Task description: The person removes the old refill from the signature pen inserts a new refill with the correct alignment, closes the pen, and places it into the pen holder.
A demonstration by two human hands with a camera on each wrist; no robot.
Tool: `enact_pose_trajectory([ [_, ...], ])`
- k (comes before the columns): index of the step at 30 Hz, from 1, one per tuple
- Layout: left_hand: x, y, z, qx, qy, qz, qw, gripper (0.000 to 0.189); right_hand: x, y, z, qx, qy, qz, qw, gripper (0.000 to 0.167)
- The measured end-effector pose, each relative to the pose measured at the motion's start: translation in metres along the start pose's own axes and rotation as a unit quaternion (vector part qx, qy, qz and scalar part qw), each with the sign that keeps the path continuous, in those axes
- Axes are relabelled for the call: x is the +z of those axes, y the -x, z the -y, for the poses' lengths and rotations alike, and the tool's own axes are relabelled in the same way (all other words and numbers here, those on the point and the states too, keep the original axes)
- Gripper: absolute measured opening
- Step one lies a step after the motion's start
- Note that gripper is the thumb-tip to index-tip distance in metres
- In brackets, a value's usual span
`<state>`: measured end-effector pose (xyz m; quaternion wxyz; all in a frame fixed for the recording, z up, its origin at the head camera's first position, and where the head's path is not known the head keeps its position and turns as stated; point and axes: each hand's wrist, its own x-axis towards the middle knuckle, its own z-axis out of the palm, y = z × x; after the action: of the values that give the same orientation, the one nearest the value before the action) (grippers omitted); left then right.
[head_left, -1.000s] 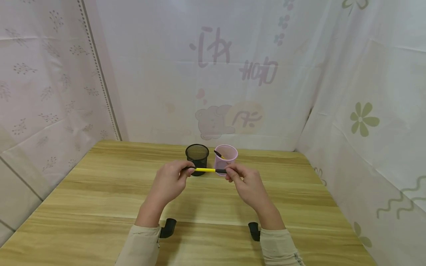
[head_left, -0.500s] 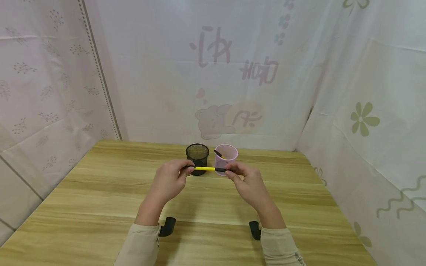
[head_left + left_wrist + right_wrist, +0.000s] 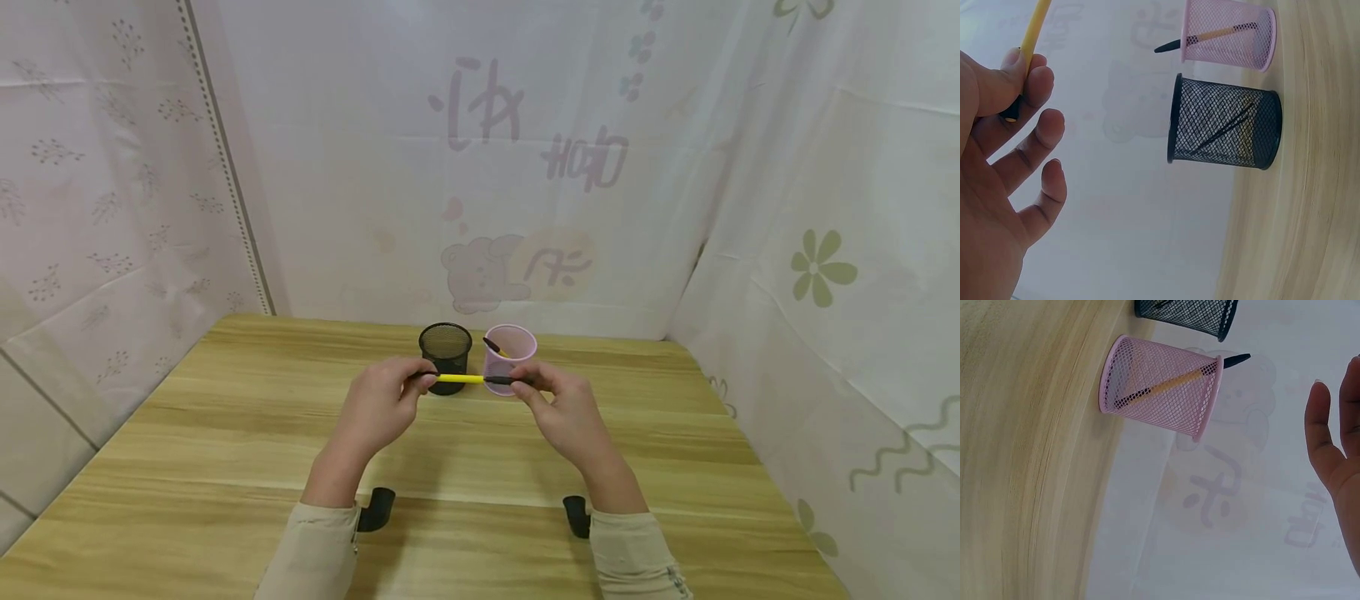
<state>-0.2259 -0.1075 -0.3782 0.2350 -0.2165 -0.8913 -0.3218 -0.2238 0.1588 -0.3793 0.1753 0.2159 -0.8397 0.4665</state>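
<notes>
A yellow pen with black ends is held level above the table, one end in each hand. My left hand pinches its left end between thumb and fingers; the left wrist view shows the black tip poking out below the thumb. The black cap end sits between thumb and fingers of my right hand. Behind the pen stand a black mesh pen holder and, to its right, a pink mesh pen holder. Another yellow-and-black pen leans inside the pink one, its black end above the rim.
The wooden table runs back to a printed white curtain, with more curtain at both sides. Black curved pieces stick out from the wrists, one beside the left sleeve and one beside the right sleeve.
Both hands have barely moved. The pen has risen slightly in the head view, and the right fingers have shifted a little along its black end.
</notes>
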Motion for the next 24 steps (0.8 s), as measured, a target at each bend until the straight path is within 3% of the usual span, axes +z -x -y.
enact_pose_trajectory([
  [24, -0.0017, 0.003, 0.0045, -0.014, 0.003, 0.005, 0.9999, 0.009, -0.0021, 0.0026, -0.0036, 0.002, -0.006, -0.01, 0.9999, 0.01],
])
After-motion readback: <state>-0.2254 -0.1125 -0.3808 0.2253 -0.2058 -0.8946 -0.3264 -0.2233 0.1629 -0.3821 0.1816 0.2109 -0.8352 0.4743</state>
